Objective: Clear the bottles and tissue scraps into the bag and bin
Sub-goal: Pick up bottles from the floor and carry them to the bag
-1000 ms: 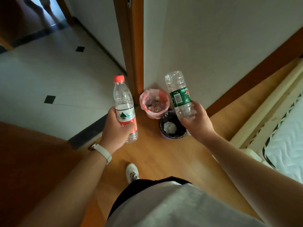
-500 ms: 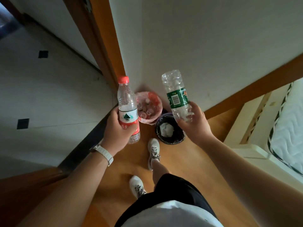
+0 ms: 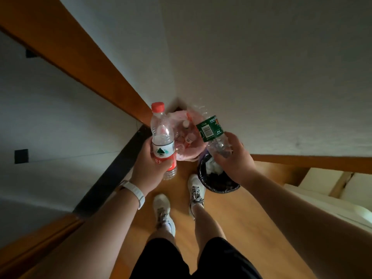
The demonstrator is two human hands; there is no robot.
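Head view shows us standing over the corner where the wall meets the door frame, a bottle in each hand. Our left hand (image 3: 150,168) is wrapped around the red-capped bottle (image 3: 162,141), held upright by its label just beside the pink bag (image 3: 188,154). Our right hand (image 3: 233,160) is closed on the lower part of the green-labelled bottle (image 3: 211,129), tipped so its far end leans over the bag's mouth; we judge both are held there ready to drop in.

That bag sits on the wooden floor (image 3: 231,218) tight in the corner, with a few bottles already visible inside. Touching it on the right is the dark bin (image 3: 221,188), holding white tissue scraps (image 3: 213,168). Our right shoe (image 3: 196,188) stands just beside the bin's rim, and our right wrist hangs over the bin, partly hiding it. Nothing blocks the bag's opening.
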